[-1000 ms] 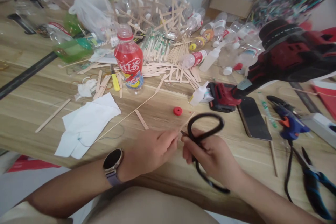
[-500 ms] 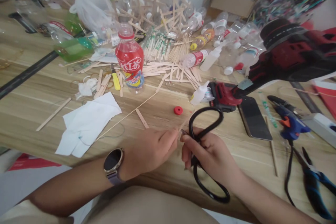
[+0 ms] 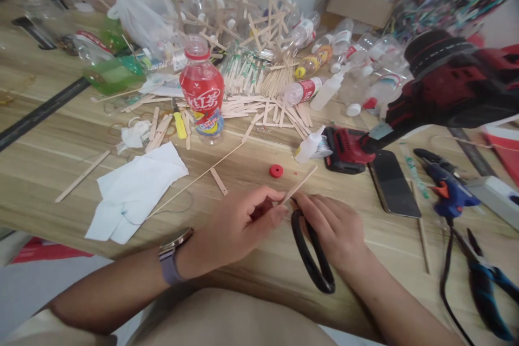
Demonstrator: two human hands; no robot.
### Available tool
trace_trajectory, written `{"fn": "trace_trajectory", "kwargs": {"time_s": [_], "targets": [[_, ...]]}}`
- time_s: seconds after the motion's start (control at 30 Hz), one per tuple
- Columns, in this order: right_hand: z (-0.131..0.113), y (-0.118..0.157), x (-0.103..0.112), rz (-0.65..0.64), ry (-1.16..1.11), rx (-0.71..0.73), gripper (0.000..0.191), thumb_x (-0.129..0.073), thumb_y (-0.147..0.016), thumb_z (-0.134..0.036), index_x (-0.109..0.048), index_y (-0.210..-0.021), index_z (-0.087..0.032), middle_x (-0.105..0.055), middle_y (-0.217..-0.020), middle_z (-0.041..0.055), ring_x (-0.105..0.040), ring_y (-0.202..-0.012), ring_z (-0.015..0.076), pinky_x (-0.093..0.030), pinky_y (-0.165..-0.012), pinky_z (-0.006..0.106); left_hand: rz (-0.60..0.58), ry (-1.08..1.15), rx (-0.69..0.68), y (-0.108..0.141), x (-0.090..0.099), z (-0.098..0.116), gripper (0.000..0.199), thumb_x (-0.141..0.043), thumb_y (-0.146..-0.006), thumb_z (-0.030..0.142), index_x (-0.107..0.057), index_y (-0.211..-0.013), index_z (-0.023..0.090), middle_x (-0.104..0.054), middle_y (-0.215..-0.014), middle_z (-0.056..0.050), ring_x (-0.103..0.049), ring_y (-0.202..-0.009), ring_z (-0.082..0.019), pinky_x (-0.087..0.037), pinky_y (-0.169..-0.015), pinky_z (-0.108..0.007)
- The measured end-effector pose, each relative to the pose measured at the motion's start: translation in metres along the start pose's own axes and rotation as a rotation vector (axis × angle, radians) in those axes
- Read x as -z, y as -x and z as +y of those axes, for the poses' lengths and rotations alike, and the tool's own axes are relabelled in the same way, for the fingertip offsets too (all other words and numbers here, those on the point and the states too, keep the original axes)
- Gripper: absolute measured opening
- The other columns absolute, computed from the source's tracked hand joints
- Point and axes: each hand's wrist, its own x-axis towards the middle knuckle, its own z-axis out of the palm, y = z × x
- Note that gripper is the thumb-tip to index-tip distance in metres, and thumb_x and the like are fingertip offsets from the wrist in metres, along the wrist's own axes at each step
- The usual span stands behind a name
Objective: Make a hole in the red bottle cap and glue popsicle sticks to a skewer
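Note:
Between the thumb and fingers of my left hand (image 3: 243,221) is a flat wooden craft stick (image 3: 300,184), tilted up to the right. My right hand (image 3: 334,227) is closed round a pair of black-handled scissors (image 3: 310,259); one handle loop hangs below the palm, and the rest is mostly covered by the fingers. The scissors' pivot end is close to the stick, but I cannot tell whether the blades touch it. Just beyond my hands lie a red disc (image 3: 276,171) with a centre hole and a short piece of craft stick (image 3: 219,181) with a small hole.
A red-labelled bottle (image 3: 203,92) stands ahead, before heaped sticks and bottles. White tissue (image 3: 138,189) lies left. At right are a red-black power tool (image 3: 348,148), a phone (image 3: 394,184), a blue glue gun (image 3: 452,189) and pliers (image 3: 486,281).
My right hand has rolled over, turning the scissors so that only one loop shows below it. My left hand has turned too, and the craft stick now shows more plainly.

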Motion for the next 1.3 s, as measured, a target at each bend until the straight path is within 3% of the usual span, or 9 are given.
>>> {"fn": "trace_trajectory", "kwargs": {"time_s": [0.07,0.23,0.33,0.5,0.7,0.9,1.03,1.17,1.3], "targets": [[0.002,0.002,0.001,0.012,0.044,0.003,0.024,-0.040,-0.095,-0.008,-0.049,-0.117,-0.010,-0.070,-0.073,0.0066,-0.064,-0.065,0.0168,-0.048,-0.058,0.028,-0.081,0.227,0.125,-0.002,0.000,0.000,0.034,-0.046,-0.094,0.049,-0.058,-0.106,0.020,-0.054,-0.062,0.006,-0.046,-0.049,-0.007,-0.033,-0.044,-0.018],[0.002,0.004,-0.001,0.029,-0.020,0.008,0.023,-0.041,-0.094,-0.008,-0.052,-0.115,-0.009,-0.072,-0.077,0.0090,-0.067,-0.067,0.0185,-0.050,-0.059,0.029,-0.415,0.680,0.333,-0.009,0.001,-0.002,0.037,-0.047,-0.091,0.055,-0.049,-0.080,0.019,-0.040,-0.050,0.009,-0.028,-0.039,-0.006,-0.022,-0.037,-0.019],[-0.004,-0.001,-0.001,0.008,-0.330,-0.187,0.016,-0.046,-0.095,-0.014,-0.057,-0.106,-0.015,-0.071,-0.077,0.0052,-0.067,-0.065,0.0164,-0.051,-0.058,0.026,-0.359,0.717,0.299,-0.011,0.004,-0.004,0.035,-0.053,-0.089,0.051,-0.053,-0.077,0.018,-0.027,-0.050,0.010,-0.018,-0.044,-0.006,-0.015,-0.041,-0.022],[-0.012,-0.010,0.006,-0.186,-0.981,-0.625,0.026,-0.045,-0.097,-0.026,-0.058,-0.076,-0.019,-0.066,-0.062,-0.0006,-0.064,-0.054,0.0117,-0.050,-0.052,0.021,-0.314,0.706,0.196,-0.012,0.005,-0.004,0.035,-0.053,-0.091,0.048,-0.057,-0.077,0.017,-0.035,-0.051,0.008,-0.020,-0.044,-0.006,-0.015,-0.045,-0.025],[-0.013,-0.013,0.013,-0.255,-1.441,-0.757,0.034,-0.048,-0.096,-0.044,-0.060,-0.079,-0.017,-0.066,-0.061,0.0022,-0.064,-0.051,0.0131,-0.053,-0.049,0.022,-0.408,0.901,0.236,-0.009,-0.002,-0.006,0.036,-0.060,-0.085,0.052,-0.055,-0.073,0.019,-0.026,-0.043,0.010,-0.019,-0.040,-0.006,-0.016,-0.044,-0.026],[-0.014,-0.010,0.017,-0.357,-1.851,-1.013,0.035,-0.058,-0.087,-0.052,-0.054,-0.080,-0.018,-0.064,-0.053,0.0008,-0.059,-0.037,0.0135,-0.047,-0.037,0.020,-0.363,0.904,0.285,-0.010,0.001,-0.010,0.041,-0.062,-0.079,0.059,-0.046,-0.071,0.022,-0.024,-0.041,0.011,-0.018,-0.036,-0.006,-0.019,-0.039,-0.024],[-0.011,-0.005,0.017,-0.241,-1.736,-1.085,0.037,-0.056,-0.087,-0.055,-0.050,-0.078,-0.020,-0.060,-0.045,-0.0021,-0.054,-0.031,0.0131,-0.042,-0.031,0.019,-0.062,0.804,0.156,-0.016,0.009,-0.013,0.028,-0.048,-0.091,0.050,-0.052,-0.085,0.023,-0.021,-0.046,0.011,-0.016,-0.038,-0.006,-0.022,-0.040,-0.021],[-0.013,-0.010,0.019,-0.191,-1.368,-0.945,0.031,-0.050,-0.094,-0.045,-0.055,-0.079,-0.018,-0.067,-0.058,0.0023,-0.063,-0.045,0.0141,-0.052,-0.042,0.022,-0.177,0.528,0.109,-0.013,0.006,-0.012,0.036,-0.049,-0.093,0.048,-0.060,-0.110,0.019,-0.043,-0.051,0.008,-0.033,-0.043,-0.006,-0.024,-0.042,-0.021],[-0.014,-0.011,0.020,-0.156,-0.897,-0.644,0.029,-0.047,-0.096,-0.026,-0.059,-0.072,-0.019,-0.065,-0.060,0.0005,-0.063,-0.052,0.0116,-0.050,-0.050,0.021,-0.118,0.278,0.092,-0.005,0.001,-0.008,0.035,-0.047,-0.094,0.048,-0.061,-0.102,0.017,-0.048,-0.058,0.007,-0.041,-0.048,-0.006,-0.028,-0.043,-0.019]]}}
